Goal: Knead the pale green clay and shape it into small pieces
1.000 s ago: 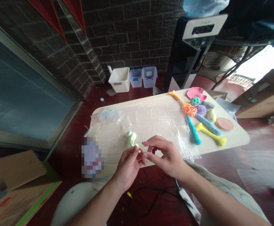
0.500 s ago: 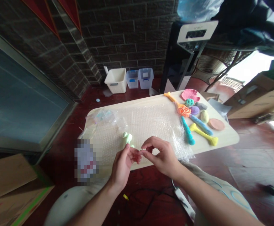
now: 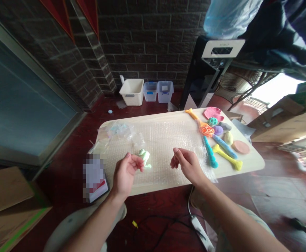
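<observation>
My left hand [image 3: 125, 173] is held over the left half of the table, thumb and fingers apart, with nothing visible between them. Just beyond its fingertips lies a lump of pale green clay [image 3: 144, 154] on bubble wrap [image 3: 166, 136]; its near end is a thin strip, and the hand hides part of its left side. My right hand [image 3: 187, 162] hovers over the wrap's right side, with thumb pressed to the curled forefinger. Whatever that pinch may contain is hidden. Nearest to it is a teal twisted clay piece [image 3: 210, 152].
At the table's right lie a yellow bone-shaped piece [image 3: 228, 157], a blue stick [image 3: 225, 146], an orange piece [image 3: 207, 130] and a pink piece [image 3: 213, 113]. Crumpled clear plastic [image 3: 120, 130] is at the left. Bins [image 3: 133, 92] and a water dispenser [image 3: 202, 77] stand behind.
My hands have separated from their meeting point near the table's front edge, left hand leftward, right hand slightly rightward. A tiny pale bit between the fingertips is no longer visible.
</observation>
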`<state>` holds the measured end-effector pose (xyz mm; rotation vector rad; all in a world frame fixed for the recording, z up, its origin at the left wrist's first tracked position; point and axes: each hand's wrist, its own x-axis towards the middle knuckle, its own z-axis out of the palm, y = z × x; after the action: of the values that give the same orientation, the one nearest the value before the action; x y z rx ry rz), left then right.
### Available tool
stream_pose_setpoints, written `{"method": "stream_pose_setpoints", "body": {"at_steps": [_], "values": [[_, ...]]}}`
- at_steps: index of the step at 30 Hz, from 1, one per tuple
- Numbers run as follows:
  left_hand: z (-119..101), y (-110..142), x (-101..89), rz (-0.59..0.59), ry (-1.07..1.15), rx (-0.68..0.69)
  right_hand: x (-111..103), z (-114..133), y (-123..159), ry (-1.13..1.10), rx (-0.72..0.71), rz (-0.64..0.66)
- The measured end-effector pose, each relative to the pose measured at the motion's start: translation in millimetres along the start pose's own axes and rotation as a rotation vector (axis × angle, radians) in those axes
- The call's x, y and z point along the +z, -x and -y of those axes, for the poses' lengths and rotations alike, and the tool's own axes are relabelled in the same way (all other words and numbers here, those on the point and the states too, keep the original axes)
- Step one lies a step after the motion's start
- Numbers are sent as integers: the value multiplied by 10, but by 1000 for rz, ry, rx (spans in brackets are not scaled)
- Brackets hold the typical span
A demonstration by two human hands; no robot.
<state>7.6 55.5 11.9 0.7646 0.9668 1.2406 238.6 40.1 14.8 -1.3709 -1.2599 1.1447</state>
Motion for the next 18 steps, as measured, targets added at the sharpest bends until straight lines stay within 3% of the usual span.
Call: {"method": "stream_pose_setpoints", "body": {"at_steps": [6,18], "values": [[-121,-429,-285,-214,58,96,39,-200,-144,-46,-46,-53],[-120,-546,-332,-233,91,76,202,-258,-321,-76,47,-87]]}}
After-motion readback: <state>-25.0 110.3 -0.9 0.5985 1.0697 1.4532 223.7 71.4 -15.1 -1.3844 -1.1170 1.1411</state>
